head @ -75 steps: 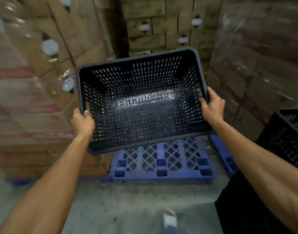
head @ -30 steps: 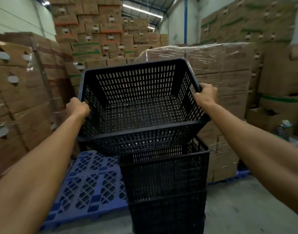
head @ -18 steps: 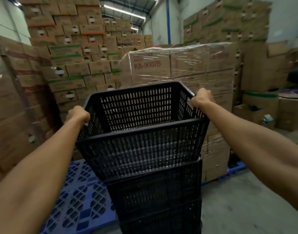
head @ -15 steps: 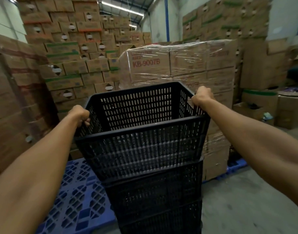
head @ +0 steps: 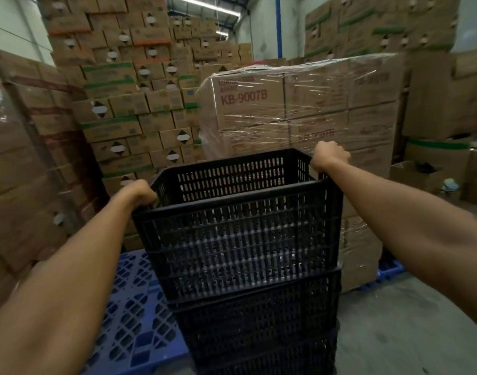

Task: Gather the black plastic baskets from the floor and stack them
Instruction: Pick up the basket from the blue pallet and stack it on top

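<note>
both hands were on the top black basket [head: 242, 234], one per short side. left hand [head: 138, 192] was clenched over the left rim, fingers curled inward over the edge; fingertips hidden inside the basket. right hand [head: 330, 155] was closed in a fist on the far right corner of the rim, knuckles up, grasping the edge. both forearms were bare and stretched forward.

the top black basket sat nested partway into the stack of black baskets [head: 261, 328] under it, upright and roughly level, its rim the highest point of the stack. at least two more basket rims showed below it. stack bottom was cut off by the frame edge, so contact with the floor could not be told. basket looked empty inside, only slotted walls visible.

blue plastic pallet [head: 129, 307] lay flat just left of the stack, partly behind the left forearm. shrink-wrapped cartons [head: 299, 109] stood right behind the stack, printed "kb-9007b" in red, on a blue pallet edge [head: 389, 269] at right. tall stacked cardboard boxes [head: 129, 85] filled the back and left. grey concrete floor [head: 399, 328] was to the right of the stack. an open carton [head: 416, 171] sat on the floor far right.
</note>
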